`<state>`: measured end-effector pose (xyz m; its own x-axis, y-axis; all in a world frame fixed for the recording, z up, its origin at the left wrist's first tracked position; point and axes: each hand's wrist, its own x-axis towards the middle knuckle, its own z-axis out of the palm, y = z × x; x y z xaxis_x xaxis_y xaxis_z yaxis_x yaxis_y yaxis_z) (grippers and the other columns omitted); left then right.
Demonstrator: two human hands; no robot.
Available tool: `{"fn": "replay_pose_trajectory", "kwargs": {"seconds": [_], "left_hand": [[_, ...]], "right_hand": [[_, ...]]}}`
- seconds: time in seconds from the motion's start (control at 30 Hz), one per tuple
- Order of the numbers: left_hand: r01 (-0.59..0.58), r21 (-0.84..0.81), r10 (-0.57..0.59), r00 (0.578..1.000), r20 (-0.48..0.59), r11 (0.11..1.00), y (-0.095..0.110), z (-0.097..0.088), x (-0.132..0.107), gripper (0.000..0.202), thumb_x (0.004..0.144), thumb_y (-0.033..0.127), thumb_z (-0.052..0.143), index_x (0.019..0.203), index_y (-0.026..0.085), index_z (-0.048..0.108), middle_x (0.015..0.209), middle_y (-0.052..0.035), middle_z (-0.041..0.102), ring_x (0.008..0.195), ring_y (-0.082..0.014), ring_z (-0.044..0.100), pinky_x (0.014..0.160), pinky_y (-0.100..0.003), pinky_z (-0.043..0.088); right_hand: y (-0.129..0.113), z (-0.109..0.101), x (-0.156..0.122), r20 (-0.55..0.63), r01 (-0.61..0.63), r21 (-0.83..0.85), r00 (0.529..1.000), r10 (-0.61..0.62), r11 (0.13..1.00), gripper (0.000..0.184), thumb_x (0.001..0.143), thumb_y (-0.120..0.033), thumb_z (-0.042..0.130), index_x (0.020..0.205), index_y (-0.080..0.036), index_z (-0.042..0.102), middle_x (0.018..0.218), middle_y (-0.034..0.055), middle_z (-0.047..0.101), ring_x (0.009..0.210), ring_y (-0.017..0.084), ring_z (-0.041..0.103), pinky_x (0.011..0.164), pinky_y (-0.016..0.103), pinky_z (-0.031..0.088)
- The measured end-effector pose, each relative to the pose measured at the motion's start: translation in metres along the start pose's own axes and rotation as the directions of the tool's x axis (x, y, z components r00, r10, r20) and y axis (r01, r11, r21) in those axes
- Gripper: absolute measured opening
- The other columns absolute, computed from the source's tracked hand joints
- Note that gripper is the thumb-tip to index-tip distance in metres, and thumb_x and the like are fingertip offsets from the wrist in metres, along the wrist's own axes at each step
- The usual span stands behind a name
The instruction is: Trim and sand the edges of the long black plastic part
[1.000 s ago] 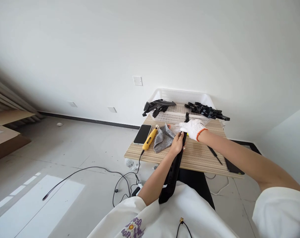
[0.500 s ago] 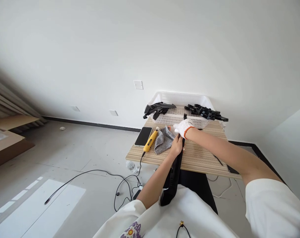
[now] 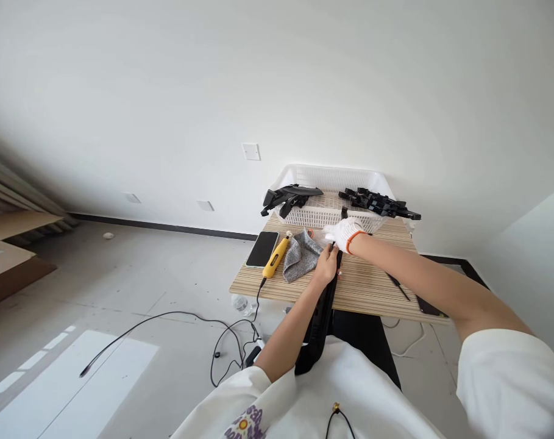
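A long black plastic part (image 3: 319,332) slants from my lap up over the front edge of the table, its far tip showing beyond my hands. My left hand (image 3: 326,266), bare, is closed around its middle. Just beyond, my right hand (image 3: 346,233) in a white knitted glove with an orange cuff is closed over the upper stretch; its fingertips are partly hidden. A crumpled grey cloth (image 3: 300,256) lies left of my hands. Beside it rests a yellow rotary tool (image 3: 275,258) with a small pale tip, its cord hanging off the table.
A white plastic basket (image 3: 311,218) at the back of the wooden table (image 3: 258,282) holds black plastic parts (image 3: 379,204) in two heaps. A phone (image 3: 262,249) lies at the left. A thin dark tool (image 3: 398,285) lies under my right forearm. Black cable (image 3: 176,313) loops across the floor.
My view has shifted slightly. My right hand has slid a little to the right relative to my left hand. Both hands stay on the long black part.
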<state>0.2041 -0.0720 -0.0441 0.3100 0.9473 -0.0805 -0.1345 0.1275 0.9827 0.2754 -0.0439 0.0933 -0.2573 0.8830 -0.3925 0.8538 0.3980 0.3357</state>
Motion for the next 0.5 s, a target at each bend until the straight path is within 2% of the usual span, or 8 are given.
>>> {"fn": "replay_pose_trajectory", "kwargs": {"seconds": [0.13, 0.3, 0.4, 0.5], "left_hand": [[0.015, 0.011, -0.015, 1.0, 0.0, 1.0, 0.002, 0.001, -0.001, 0.044, 0.093, 0.064, 0.048, 0.098, 0.021, 0.051, 0.057, 0.0048, 0.052, 0.035, -0.0096, 0.043, 0.036, -0.022, 0.039], [0.033, 0.018, -0.033, 0.999, -0.01, 0.999, 0.004, 0.002, -0.003, 0.045, 0.092, 0.067, 0.048, 0.095, 0.022, 0.049, 0.058, 0.0055, 0.052, 0.035, -0.0091, 0.044, 0.036, -0.021, 0.04], [0.038, 0.016, -0.037, 0.999, -0.013, 0.999, 0.004, 0.002, -0.003, 0.046, 0.091, 0.068, 0.047, 0.094, 0.022, 0.048, 0.058, 0.0056, 0.052, 0.035, -0.0088, 0.044, 0.035, -0.021, 0.039], [0.033, 0.01, -0.033, 0.999, -0.013, 0.999, 0.005, 0.002, -0.004, 0.047, 0.091, 0.069, 0.048, 0.091, 0.022, 0.047, 0.059, 0.0058, 0.052, 0.034, -0.008, 0.043, 0.034, -0.02, 0.038]], "right_hand": [[0.007, 0.001, -0.017, -0.001, -0.057, -0.014, 0.998, 0.057, 0.998, 0.047, 0.099, -0.028, 0.046, 0.145, -0.029, 0.052, 0.136, 0.0207, 0.06, 0.121, 0.042, 0.06, 0.083, 0.062, 0.049], [0.011, 0.009, -0.037, -0.104, -0.109, -0.014, 0.989, 0.107, 0.994, 0.049, 0.104, -0.031, 0.034, 0.152, -0.029, 0.043, 0.13, 0.0218, 0.063, 0.116, 0.039, 0.062, 0.082, 0.053, 0.05], [0.017, 0.023, -0.039, -0.183, -0.126, -0.009, 0.975, 0.122, 0.992, 0.051, 0.106, -0.034, 0.028, 0.157, -0.031, 0.034, 0.122, 0.0215, 0.065, 0.108, 0.035, 0.065, 0.079, 0.044, 0.049], [0.027, 0.048, -0.035, -0.285, -0.148, -0.013, 0.948, 0.138, 0.989, 0.054, 0.105, -0.032, 0.027, 0.159, -0.034, 0.026, 0.114, 0.0191, 0.064, 0.095, 0.03, 0.067, 0.072, 0.036, 0.047]]}}
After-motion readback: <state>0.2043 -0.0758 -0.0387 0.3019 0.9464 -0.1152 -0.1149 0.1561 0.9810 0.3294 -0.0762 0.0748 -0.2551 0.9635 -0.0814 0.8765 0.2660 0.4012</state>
